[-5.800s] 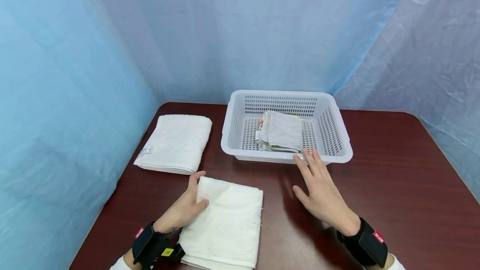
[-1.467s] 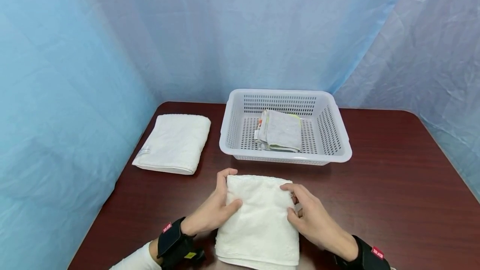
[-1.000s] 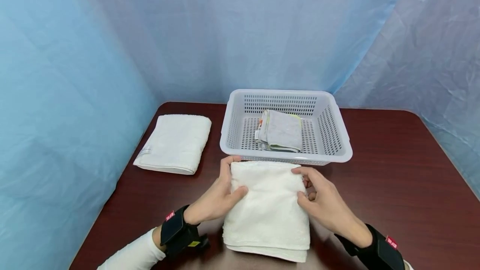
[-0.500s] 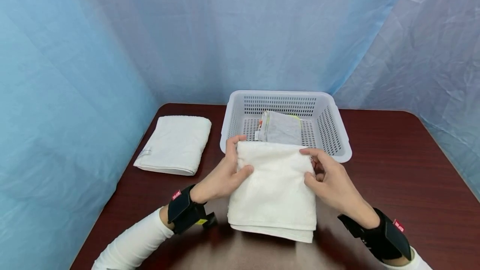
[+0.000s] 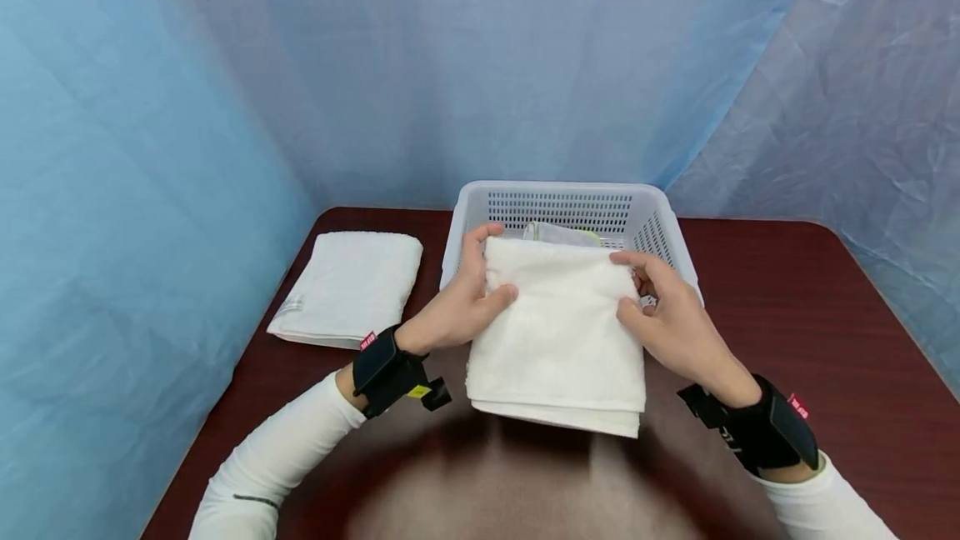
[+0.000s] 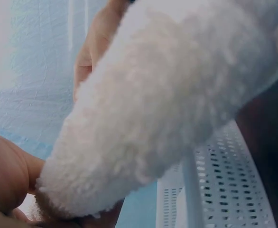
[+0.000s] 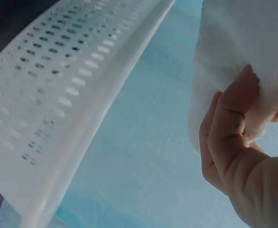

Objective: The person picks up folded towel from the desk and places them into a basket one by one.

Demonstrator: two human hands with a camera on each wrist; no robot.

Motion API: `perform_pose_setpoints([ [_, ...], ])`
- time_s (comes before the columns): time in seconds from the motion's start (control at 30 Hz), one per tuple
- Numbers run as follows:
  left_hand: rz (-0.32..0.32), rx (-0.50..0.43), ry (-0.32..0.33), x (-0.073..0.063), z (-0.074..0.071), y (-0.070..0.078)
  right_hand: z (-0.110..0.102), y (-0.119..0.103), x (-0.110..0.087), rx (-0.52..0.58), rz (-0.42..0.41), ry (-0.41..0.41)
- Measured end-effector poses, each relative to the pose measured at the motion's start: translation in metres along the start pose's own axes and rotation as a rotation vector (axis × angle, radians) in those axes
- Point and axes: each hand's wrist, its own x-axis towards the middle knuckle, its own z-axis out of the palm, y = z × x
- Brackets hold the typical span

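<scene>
A folded white towel (image 5: 558, 332) hangs raised above the table, its far edge over the front of a white plastic basket (image 5: 667, 223). My left hand (image 5: 468, 298) grips the towel's left edge, thumb on top and fingers beneath. On the opposite edge my right hand (image 5: 667, 315) pinches it between thumb and curled fingers. In the right wrist view, the curled fingers (image 7: 229, 123) hold the towel (image 7: 243, 47) beside the basket wall (image 7: 49, 95). A grey cloth (image 5: 558, 234) lies in the basket, mostly hidden behind the towel.
Another folded white towel (image 5: 348, 286) lies at the left of the dark red-brown table (image 5: 795, 290). Blue cloth curtains (image 5: 480, 65) stand behind the table and along its left side. Each wrist wears a black strap with a camera.
Earlier my right hand was by the basket and the towel lay on the table. Both hands then took hold of it, lifted it and carried it forward over the basket's front rim.
</scene>
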Motion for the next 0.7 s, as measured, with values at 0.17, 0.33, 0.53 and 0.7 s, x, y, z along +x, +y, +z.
perform_pose_setpoints([
  [0.17, 0.007, 0.020, 0.035, 0.016, -0.007, 0.004, -0.008, 0.000, 0.012, -0.017, 0.016, -0.013],
  [0.33, 0.025, 0.031, 0.066, 0.029, -0.011, 0.001, -0.012, 0.001, 0.024, -0.047, 0.017, -0.004],
  [0.53, 0.047, 0.079, 0.095, 0.045, -0.013, -0.001, -0.012, 0.006, 0.035, -0.075, 0.032, 0.028],
  [0.7, 0.068, 0.204, 0.076, 0.062, -0.014, -0.001, -0.016, 0.009, 0.044, -0.078, 0.094, 0.040],
])
